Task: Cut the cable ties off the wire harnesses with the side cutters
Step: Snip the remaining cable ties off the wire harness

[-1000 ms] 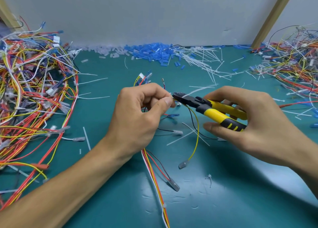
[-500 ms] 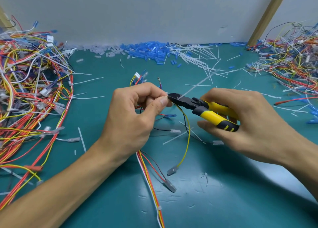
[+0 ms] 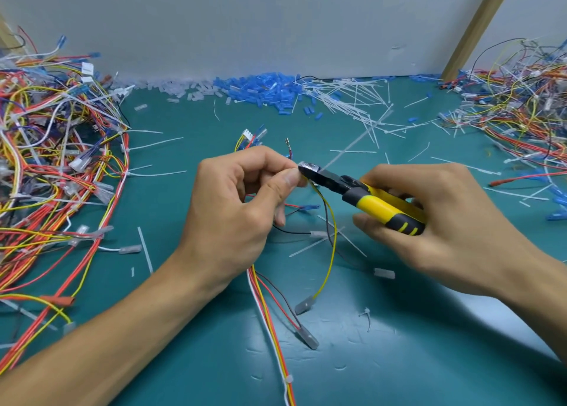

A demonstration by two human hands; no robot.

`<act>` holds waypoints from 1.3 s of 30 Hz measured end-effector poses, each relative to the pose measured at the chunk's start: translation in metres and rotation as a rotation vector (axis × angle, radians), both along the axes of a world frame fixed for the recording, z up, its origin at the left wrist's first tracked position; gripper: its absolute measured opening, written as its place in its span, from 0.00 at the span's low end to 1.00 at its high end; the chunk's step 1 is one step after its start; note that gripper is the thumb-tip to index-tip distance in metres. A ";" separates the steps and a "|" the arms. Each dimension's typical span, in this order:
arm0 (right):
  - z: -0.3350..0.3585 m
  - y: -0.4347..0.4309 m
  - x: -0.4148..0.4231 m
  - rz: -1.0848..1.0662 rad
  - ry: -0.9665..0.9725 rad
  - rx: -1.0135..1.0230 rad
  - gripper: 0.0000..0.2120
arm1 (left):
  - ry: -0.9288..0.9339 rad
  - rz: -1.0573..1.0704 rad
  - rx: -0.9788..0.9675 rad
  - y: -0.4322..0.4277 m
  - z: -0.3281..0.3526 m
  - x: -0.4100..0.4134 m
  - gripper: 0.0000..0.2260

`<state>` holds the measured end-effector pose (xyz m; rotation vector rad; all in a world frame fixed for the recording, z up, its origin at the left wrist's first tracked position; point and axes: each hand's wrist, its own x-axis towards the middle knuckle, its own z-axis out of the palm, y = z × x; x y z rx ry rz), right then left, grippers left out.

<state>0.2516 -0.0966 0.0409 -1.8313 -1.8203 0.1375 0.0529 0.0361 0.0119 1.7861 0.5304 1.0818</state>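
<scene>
My left hand (image 3: 236,209) holds a small wire harness (image 3: 270,313) above the green mat, pinching it between thumb and forefinger; its red, white, yellow and black wires trail down toward me. My right hand (image 3: 445,227) grips the yellow-and-black side cutters (image 3: 377,204). The black jaws (image 3: 310,170) sit right at my left thumb tip, on the harness. A thin white cable tie tail (image 3: 352,146) sticks up to the right from the jaws. The tie's head is hidden by my thumb and the jaws.
A big tangle of wire harnesses (image 3: 52,172) fills the left side, another pile (image 3: 521,105) the far right. Blue and clear sleeves (image 3: 260,89) and cut white ties (image 3: 356,102) lie along the back wall. Loose tie scraps dot the green mat (image 3: 399,359).
Both hands and the cutters stay together at the same spot on the harness. The dangling yellow wire has swung slightly.
</scene>
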 end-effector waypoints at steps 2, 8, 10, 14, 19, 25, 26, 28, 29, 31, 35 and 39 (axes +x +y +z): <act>-0.001 0.000 0.000 -0.013 0.042 0.006 0.03 | -0.003 0.000 0.000 0.000 -0.001 0.000 0.06; -0.011 0.002 -0.004 -0.054 0.135 0.079 0.05 | -0.007 -0.054 -0.090 0.000 -0.002 0.002 0.07; -0.016 0.003 -0.008 -0.070 0.171 0.068 0.09 | 0.027 -0.062 -0.086 0.000 -0.002 0.003 0.09; -0.021 0.004 -0.013 -0.036 0.188 0.019 0.06 | 0.041 -0.036 -0.062 0.000 -0.003 0.001 0.10; -0.019 0.006 -0.014 -0.013 0.130 0.018 0.07 | 0.007 -0.021 -0.095 -0.002 -0.004 0.003 0.12; -0.015 0.002 -0.012 -0.029 0.115 0.028 0.06 | -0.016 0.007 -0.059 -0.003 -0.004 0.004 0.11; -0.015 0.001 -0.012 -0.031 0.126 0.025 0.06 | -0.019 0.006 -0.045 -0.003 -0.004 0.004 0.11; -0.015 0.002 -0.013 -0.032 0.127 0.011 0.06 | -0.024 0.009 -0.038 -0.003 -0.004 0.004 0.11; -0.015 0.002 -0.013 -0.036 0.109 0.002 0.06 | -0.024 0.009 -0.041 -0.003 -0.004 0.003 0.11; -0.015 0.003 -0.014 -0.041 0.062 -0.007 0.07 | -0.004 0.006 -0.034 -0.003 -0.004 0.002 0.11; -0.015 0.002 -0.011 -0.011 0.143 -0.033 0.10 | 0.043 -0.005 0.011 -0.005 -0.004 0.001 0.12; -0.012 0.001 -0.010 0.111 0.604 -0.239 0.14 | -0.018 -0.024 -0.029 -0.007 -0.002 0.001 0.11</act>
